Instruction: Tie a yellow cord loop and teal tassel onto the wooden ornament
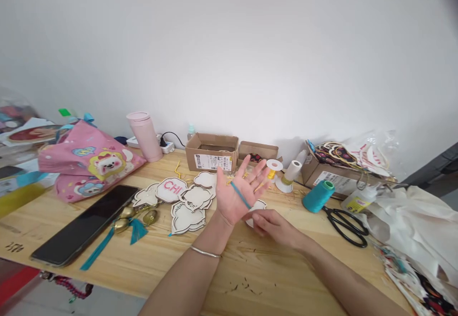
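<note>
My left hand (229, 204) is held palm up over the table with its fingers spread. A band of teal thread (240, 195) lies across its palm. Close by its outer edge, my right hand (275, 228) is closed in a pinch at the end of that teal band; the fingertips are partly hidden. Behind the right hand lies a pale wooden cutout (259, 205), partly covered. To the right stands a tilted spool of teal thread (317, 197). Several cloud-like wooden cutouts (188, 218) are piled left of my left hand, one with pink lettering (171, 189).
Black scissors (347, 228) and a glue bottle (359, 199) lie right. Cardboard boxes (212, 151), a yellow thread spool (274, 168) and a pink tumbler (145, 137) stand behind. Left are a phone (86, 223), brass bells (121, 224) with teal tassels (98, 249), and a pink bag (89, 154).
</note>
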